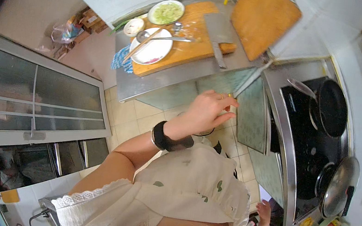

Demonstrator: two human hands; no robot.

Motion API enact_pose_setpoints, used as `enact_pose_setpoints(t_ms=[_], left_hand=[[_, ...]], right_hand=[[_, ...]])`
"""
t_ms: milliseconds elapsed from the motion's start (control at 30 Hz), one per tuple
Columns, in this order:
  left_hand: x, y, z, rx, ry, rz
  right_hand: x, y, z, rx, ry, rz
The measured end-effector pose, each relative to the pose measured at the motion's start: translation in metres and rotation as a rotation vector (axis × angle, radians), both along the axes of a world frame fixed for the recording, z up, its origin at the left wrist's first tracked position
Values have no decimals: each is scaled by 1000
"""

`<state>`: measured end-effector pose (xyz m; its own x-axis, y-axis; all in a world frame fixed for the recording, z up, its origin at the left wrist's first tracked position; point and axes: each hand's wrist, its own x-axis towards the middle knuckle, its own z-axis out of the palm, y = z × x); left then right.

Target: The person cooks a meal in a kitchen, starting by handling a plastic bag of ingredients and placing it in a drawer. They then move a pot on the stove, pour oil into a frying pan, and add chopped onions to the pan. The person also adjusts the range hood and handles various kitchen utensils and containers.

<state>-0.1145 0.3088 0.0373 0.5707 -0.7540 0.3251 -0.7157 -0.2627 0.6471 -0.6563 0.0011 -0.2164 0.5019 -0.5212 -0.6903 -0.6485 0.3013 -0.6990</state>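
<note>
My left hand (210, 109), with a ring and a black wristband, reaches over the floor. Its thumb and index finger are apart, and nothing shows between them. The fingertips overlap the near end of the pale top edge of an open cabinet door (253, 77); I cannot tell whether they touch it. My right hand (263, 212), low at the right, is beside the dark opening under the stove counter (289, 136). Its fingers are small and partly hidden, so a hold cannot be made out. Another greenish cabinet door (254, 118) hangs open between the hands.
On the far counter, a wooden cutting board (186, 52) bears a cleaver (219, 27), a plate of shredded greens (166, 12), a white plate (155, 51) with chopsticks and ladle, and a small bowl (133, 27). A black pan (332, 107) and a lidded pan (341, 187) occupy the cooktop.
</note>
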Motion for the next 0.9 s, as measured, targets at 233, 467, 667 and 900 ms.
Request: enact_pose_setpoints(t_ms=[233, 467, 667, 900], left_hand=[[82, 118, -4, -53, 34, 170], [107, 199, -11, -28, 167, 424], [113, 233, -28, 18, 167, 704], [143, 250, -48, 82, 38, 1001]], right_hand=[[344, 97, 139, -680, -76, 622], [586, 181, 232, -661, -416, 873], [729, 181, 223, -607, -440, 1076], [818, 215, 178, -727, -547, 1263]])
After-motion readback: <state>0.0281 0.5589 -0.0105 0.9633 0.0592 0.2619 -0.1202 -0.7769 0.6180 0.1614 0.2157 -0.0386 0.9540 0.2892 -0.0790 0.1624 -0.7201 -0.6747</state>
